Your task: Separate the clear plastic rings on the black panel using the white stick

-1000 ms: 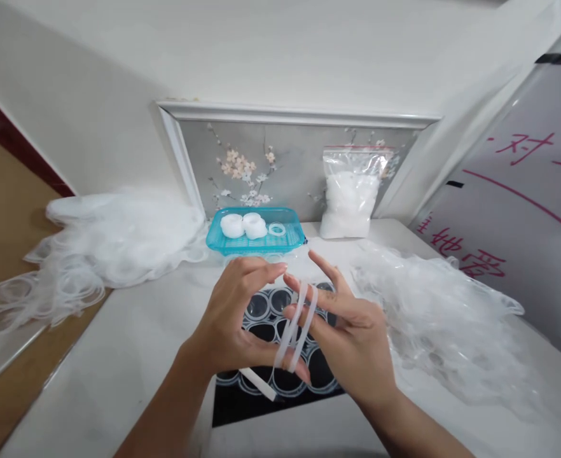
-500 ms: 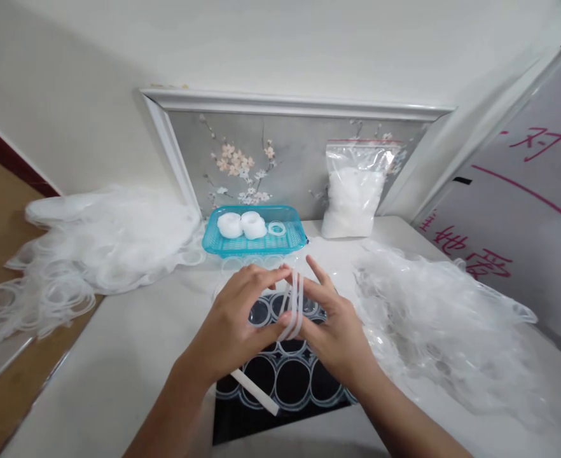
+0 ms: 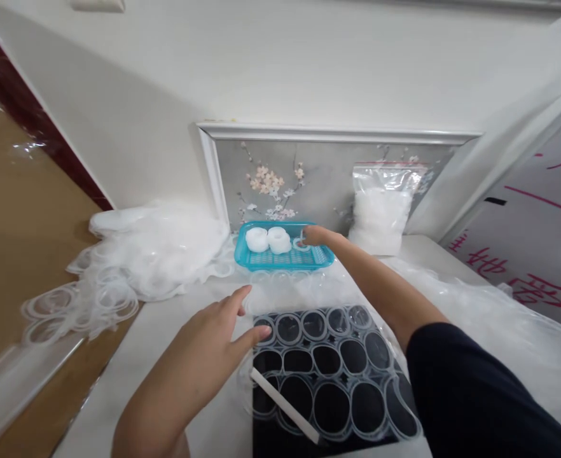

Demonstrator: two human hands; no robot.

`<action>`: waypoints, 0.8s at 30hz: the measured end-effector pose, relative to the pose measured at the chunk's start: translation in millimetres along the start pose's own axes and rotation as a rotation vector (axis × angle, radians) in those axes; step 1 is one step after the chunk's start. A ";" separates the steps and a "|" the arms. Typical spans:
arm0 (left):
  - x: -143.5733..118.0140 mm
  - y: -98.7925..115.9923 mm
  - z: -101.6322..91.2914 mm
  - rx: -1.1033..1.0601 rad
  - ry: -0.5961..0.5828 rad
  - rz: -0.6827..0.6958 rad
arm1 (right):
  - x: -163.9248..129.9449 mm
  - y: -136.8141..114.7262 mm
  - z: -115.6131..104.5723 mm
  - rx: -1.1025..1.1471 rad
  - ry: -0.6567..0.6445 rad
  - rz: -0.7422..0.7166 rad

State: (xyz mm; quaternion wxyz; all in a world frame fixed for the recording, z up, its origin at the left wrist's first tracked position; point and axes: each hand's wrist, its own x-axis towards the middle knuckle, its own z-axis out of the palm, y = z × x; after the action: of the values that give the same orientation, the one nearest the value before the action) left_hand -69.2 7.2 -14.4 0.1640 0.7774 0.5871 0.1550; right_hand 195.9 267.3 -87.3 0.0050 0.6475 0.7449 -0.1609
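My right hand (image 3: 317, 235) reaches into the right end of a blue plastic basket (image 3: 245, 257), its fingers closed on a translucent ring at their tips. A loose translucent ring (image 3: 301, 244) lies right under those fingertips. Left of it in the basket are two stacks of white rings (image 3: 279, 240). My left hand (image 3: 221, 331) is empty, thumb and fingers apart, above the left edge of a black mat (image 3: 275, 439). On the mat lies a clear sheet of joined rings (image 3: 332, 407), with a slim white stick (image 3: 285, 407) across its lower left.
A heap of clear ring sheets (image 3: 151, 254) is piled at the left, hanging over the table edge. Another heap (image 3: 490, 324) spreads on the right. A zip bag (image 3: 380, 219) full of white pieces leans on the framed panel (image 3: 318, 172). A whiteboard (image 3: 523, 229) stands at right.
My hands have parted. The right one went from above the mat to the basket with the rings; the left let go, moved slightly down and opened. The view has shifted.
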 end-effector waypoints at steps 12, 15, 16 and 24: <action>-0.1 0.5 -2.9 0.025 -0.004 0.021 | 20.0 -13.5 4.6 0.021 -0.099 0.169; -1.0 -0.8 -6.3 0.048 0.025 0.047 | 12.0 -16.5 -5.3 0.023 -0.048 0.152; -1.8 -1.0 -8.0 0.047 0.024 0.045 | 7.3 -18.5 -9.7 0.032 -0.003 0.134; -2.8 11.1 -16.5 0.111 0.082 0.033 | -154.8 -61.6 15.3 0.135 -0.005 -0.379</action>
State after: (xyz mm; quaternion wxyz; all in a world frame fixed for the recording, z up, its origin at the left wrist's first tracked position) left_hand -67.5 2.9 5.2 0.0941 0.7880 0.5879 0.1567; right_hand 158.3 107.7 -54.0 -0.0669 0.4944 0.8409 -0.2099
